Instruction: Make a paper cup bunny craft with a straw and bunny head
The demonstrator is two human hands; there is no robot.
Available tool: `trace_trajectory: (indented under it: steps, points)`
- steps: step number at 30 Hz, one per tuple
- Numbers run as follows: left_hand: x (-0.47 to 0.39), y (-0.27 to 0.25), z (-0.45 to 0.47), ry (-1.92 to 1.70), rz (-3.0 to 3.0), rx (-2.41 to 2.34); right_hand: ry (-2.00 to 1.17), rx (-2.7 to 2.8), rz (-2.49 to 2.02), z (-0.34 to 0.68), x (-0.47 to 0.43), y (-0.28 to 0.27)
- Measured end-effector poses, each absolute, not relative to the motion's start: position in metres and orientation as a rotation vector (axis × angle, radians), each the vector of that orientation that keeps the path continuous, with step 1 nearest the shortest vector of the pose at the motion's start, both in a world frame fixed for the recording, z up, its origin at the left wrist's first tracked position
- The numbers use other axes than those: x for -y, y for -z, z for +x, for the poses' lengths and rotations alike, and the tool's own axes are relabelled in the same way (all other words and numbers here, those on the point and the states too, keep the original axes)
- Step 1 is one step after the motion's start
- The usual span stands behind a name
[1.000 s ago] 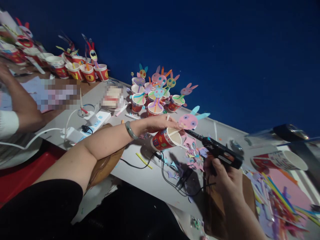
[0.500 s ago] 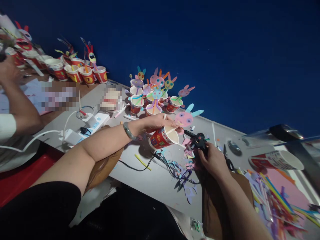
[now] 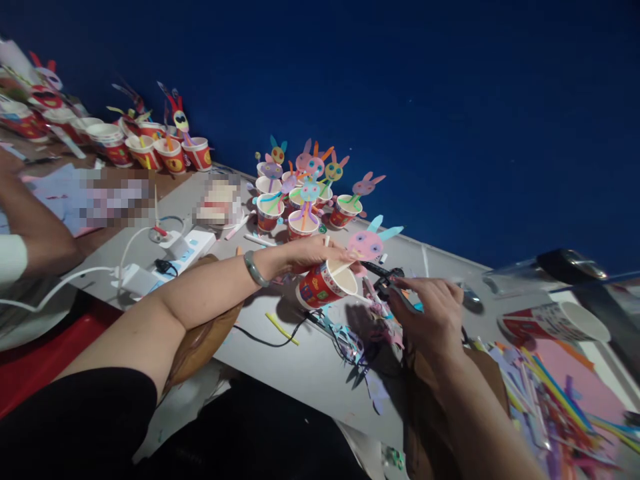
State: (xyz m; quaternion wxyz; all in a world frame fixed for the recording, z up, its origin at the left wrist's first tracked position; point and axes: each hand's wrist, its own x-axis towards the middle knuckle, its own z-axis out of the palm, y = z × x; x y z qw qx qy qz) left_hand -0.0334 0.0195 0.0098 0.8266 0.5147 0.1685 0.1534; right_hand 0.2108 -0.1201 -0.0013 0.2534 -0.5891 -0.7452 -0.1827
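A red patterned paper cup point(image 3: 320, 285), tilted with its mouth to the right, is held in my left hand point(image 3: 317, 252). A white stick point(image 3: 344, 264) crosses the cup's mouth. At my fingertips is a pink paper rabbit face point(image 3: 367, 245) with light-blue ears, just beyond the rim. My right hand point(image 3: 430, 310) is closed around a black tool that looks like a glue gun point(image 3: 386, 279). Its tip points left toward the rabbit face; my fingers hide part of its body. Paper scraps point(image 3: 345, 333) and dark scissors point(image 3: 357, 375) lie below.
Finished rabbit cups point(image 3: 303, 224) stand behind my left hand, and more red cups point(image 3: 170, 155) are at the far left. A power strip point(image 3: 187, 257) lies left; a co-worker's arm point(image 3: 40, 220) is beyond it. At right are a lying cup point(image 3: 550, 321) and colored strips point(image 3: 555, 393).
My right hand has risen and its grip on the black tool has shifted, with the fingers now higher. My left hand still holds the cup in nearly the same place.
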Motion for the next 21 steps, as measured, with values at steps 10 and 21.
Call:
trace_trajectory:
  steps: [10, 21]
  points:
    - [-0.014, -0.018, -0.030, -0.299, 0.944, -0.376, 0.421, 2.091, -1.448, 0.178, 0.104, -0.004]
    - [-0.013, -0.016, -0.031, -0.291, 0.971, -0.360, 0.515, 2.104, -1.485, 0.176, 0.105, 0.002]
